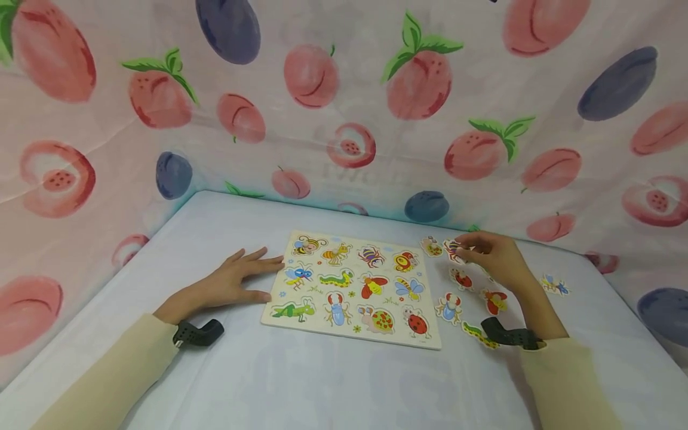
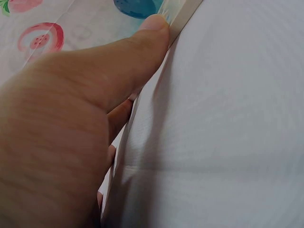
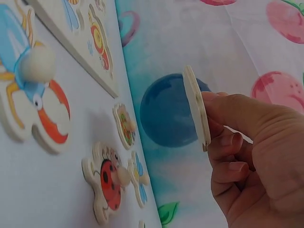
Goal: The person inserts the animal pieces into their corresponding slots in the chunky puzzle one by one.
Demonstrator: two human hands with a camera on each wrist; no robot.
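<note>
Puzzle board (image 1: 352, 297) from the head view: It lies flat on the white table (image 1: 269, 382), with bug pictures in three rows of four.
Left hand (image 1: 228, 282) from the head view: Your fingers are straight and spread, and your tips touch the board's left edge. You grip nothing here.
Right hand (image 1: 497, 258) from the head view: You pinch the spider piece (image 1: 451, 251) in your thumb and fingers, just past the board's top right corner.
Loose bugs from the head view: The snail piece (image 1: 432, 246), ladybug piece (image 1: 460, 279) and red bug piece (image 1: 495, 302) are near your right hand. The blue beetle piece (image 1: 449, 308) is just beside the board, and the caterpillar piece (image 1: 480, 334) is by it.
Thumb from the left wrist view: Your thumb touches the board's side, and your other fingers are mostly hidden.
Pinched bug from the right wrist view: You hold it up off the table with its thin edge showing, so its picture is hidden.
Knobs from the right wrist view: Round wooden ones stick out from the beetle and the ladybug.
</note>
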